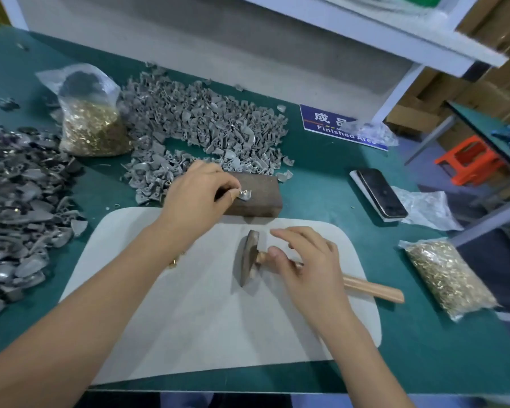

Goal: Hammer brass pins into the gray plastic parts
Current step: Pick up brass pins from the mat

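My left hand (196,195) pinches a small gray plastic part (245,194) with a pin in it, holding it down on a brown metal block (259,198). My right hand (304,260) hovers with relaxed fingers over the wooden handle of a hammer (249,260), which lies on a white mat (189,313); the thumb touches the handle near the head. A heap of loose gray plastic parts (206,122) lies behind the block. A bag of brass pins (93,125) stands at the left. A few loose brass pins (175,262) lie by my left forearm.
A pile of darker gray parts (15,207) covers the left of the green table. A second bag of brass pins (448,278) lies at the right edge. A phone (380,194) and a blue "Finished Area" sign (339,128) are at the back right. A white shelf frame (401,86) stands behind.
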`<state>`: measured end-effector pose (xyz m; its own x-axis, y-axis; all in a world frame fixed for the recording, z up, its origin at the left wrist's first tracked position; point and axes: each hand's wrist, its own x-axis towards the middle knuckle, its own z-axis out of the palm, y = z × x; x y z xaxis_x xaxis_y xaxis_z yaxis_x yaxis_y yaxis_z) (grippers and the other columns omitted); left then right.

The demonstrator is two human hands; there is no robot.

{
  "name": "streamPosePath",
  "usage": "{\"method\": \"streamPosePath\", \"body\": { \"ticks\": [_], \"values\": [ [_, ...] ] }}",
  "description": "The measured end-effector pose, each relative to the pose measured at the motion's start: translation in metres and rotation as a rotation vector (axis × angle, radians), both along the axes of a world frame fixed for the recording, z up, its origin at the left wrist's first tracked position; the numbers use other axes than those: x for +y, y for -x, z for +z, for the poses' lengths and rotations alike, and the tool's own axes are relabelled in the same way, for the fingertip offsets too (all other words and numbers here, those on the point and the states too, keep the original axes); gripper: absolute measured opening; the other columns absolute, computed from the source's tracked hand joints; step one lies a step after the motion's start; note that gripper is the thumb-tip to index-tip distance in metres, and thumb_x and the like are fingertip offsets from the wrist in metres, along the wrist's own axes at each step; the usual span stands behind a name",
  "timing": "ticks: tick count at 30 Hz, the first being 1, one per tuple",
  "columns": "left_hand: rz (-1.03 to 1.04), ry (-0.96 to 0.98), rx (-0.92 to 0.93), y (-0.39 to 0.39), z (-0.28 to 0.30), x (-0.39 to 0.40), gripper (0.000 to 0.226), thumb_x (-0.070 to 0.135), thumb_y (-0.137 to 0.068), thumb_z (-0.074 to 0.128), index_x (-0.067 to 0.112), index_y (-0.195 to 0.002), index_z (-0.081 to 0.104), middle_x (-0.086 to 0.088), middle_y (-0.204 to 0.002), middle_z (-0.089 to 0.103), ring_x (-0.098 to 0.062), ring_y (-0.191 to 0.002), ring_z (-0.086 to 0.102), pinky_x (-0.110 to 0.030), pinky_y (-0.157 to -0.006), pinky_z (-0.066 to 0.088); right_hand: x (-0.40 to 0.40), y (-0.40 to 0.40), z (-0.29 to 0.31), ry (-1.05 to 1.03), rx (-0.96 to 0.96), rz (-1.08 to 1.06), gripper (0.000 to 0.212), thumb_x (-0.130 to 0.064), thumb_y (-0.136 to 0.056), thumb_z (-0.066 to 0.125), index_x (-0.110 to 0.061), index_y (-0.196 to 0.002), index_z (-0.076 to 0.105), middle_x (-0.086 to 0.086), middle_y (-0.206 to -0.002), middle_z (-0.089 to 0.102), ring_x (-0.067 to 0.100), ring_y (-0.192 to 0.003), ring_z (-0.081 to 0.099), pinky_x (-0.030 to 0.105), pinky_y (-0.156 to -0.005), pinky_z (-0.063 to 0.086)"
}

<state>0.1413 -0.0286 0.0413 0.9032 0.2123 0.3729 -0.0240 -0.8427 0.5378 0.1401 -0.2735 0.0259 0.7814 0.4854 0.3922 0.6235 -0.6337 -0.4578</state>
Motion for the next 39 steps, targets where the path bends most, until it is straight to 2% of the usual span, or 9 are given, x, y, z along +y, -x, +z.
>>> {"method": "streamPosePath", "body": {
  "ticks": [2,5,8,11,20,25,31,36,39],
  "values": [
    [-0.004,-0.006,-0.043,0.016,0.006,-0.006,0.013,0.037,-0.095,0.067,0.031,-0.103,0.075,0.014,-0.097,0.060,-0.010,-0.099,0.047,-0.033,-0.077,0.043,0.013,-0.006,0.013,-0.127,0.056,0.012,0.028,-0.029,-0.097,0.069,-0.031,-0.125,0.067,-0.017,-0.109,0.064,0.006,-0.090,0.061,0.028,-0.090,0.047],
    [-0.007,0.029,-0.139,0.046,0.014,-0.008,0.009,0.032,-0.092,0.069,0.029,-0.098,0.075,0.015,-0.094,0.060,-0.009,-0.096,0.049,-0.031,-0.074,0.044,0.046,-0.012,0.034,-0.238,0.120,0.055,0.032,-0.022,-0.093,0.074,-0.030,-0.123,0.068,-0.013,-0.102,0.066,0.005,-0.085,0.062,0.013,-0.079,0.045],
    [0.060,0.070,-0.187,0.076,0.017,0.004,0.007,0.029,-0.092,0.070,0.028,-0.097,0.074,0.016,-0.094,0.061,-0.010,-0.098,0.052,-0.031,-0.077,0.048,0.084,-0.009,0.047,-0.242,0.183,0.153,0.024,-0.017,-0.090,0.076,-0.029,-0.111,0.075,-0.015,-0.099,0.070,0.006,-0.092,0.066,0.026,-0.085,0.053],
    [0.170,0.050,-0.210,0.104,0.018,0.029,0.009,0.026,-0.089,0.074,0.026,-0.098,0.075,0.014,-0.094,0.062,-0.012,-0.098,0.054,-0.030,-0.078,0.048,0.122,-0.002,0.053,-0.204,0.189,0.241,0.023,-0.017,-0.089,0.077,-0.028,-0.108,0.078,-0.016,-0.100,0.073,0.007,-0.095,0.067,0.039,-0.088,0.056],
    [0.432,-0.070,-0.155,0.185,0.014,0.127,0.016,0.023,-0.088,0.070,0.020,-0.102,0.077,0.003,-0.099,0.069,-0.025,-0.100,0.060,-0.045,-0.086,0.052,0.255,0.044,0.047,-0.102,0.160,0.514,0.013,-0.018,-0.091,0.073,-0.028,-0.099,0.075,-0.018,-0.096,0.067,0.003,-0.092,0.062,0.034,-0.083,0.055],
    [0.580,-0.054,-0.048,0.212,0.008,0.156,0.017,0.028,-0.088,0.076,0.026,-0.105,0.078,0.005,-0.101,0.070,-0.024,-0.108,0.058,-0.047,-0.091,0.047,0.303,0.060,0.046,0.042,0.164,0.589,0.011,-0.027,-0.094,0.069,-0.035,-0.099,0.074,-0.018,-0.099,0.065,0.005,-0.090,0.060,0.039,-0.081,0.055],
    [0.622,-0.006,-0.064,0.213,0.009,0.159,0.031,0.032,-0.092,0.070,0.024,-0.122,0.069,0.012,-0.102,0.066,-0.019,-0.110,0.056,-0.045,-0.098,0.046,0.319,0.062,0.036,0.116,0.179,0.582,0.010,-0.029,-0.092,0.069,-0.038,-0.096,0.072,-0.020,-0.096,0.063,0.007,-0.085,0.057,0.039,-0.078,0.055],
    [0.535,0.009,-0.104,0.192,0.014,0.147,0.029,0.028,-0.093,0.067,0.021,-0.121,0.069,0.011,-0.099,0.067,-0.018,-0.106,0.058,-0.043,-0.097,0.047,0.303,0.052,0.033,0.093,0.150,0.558,0.009,-0.026,-0.091,0.067,-0.034,-0.094,0.069,-0.015,-0.092,0.064,0.014,-0.086,0.060,0.039,-0.073,0.054],
    [0.459,0.017,-0.107,0.175,0.013,0.133,0.028,0.028,-0.093,0.067,0.020,-0.120,0.070,0.010,-0.100,0.067,-0.017,-0.104,0.058,-0.037,-0.097,0.046,0.273,0.034,0.033,0.073,0.145,0.506,0.010,-0.026,-0.091,0.067,-0.035,-0.095,0.071,-0.020,-0.085,0.062,0.005,-0.077,0.056,0.034,-0.069,0.051]
  ]
}}
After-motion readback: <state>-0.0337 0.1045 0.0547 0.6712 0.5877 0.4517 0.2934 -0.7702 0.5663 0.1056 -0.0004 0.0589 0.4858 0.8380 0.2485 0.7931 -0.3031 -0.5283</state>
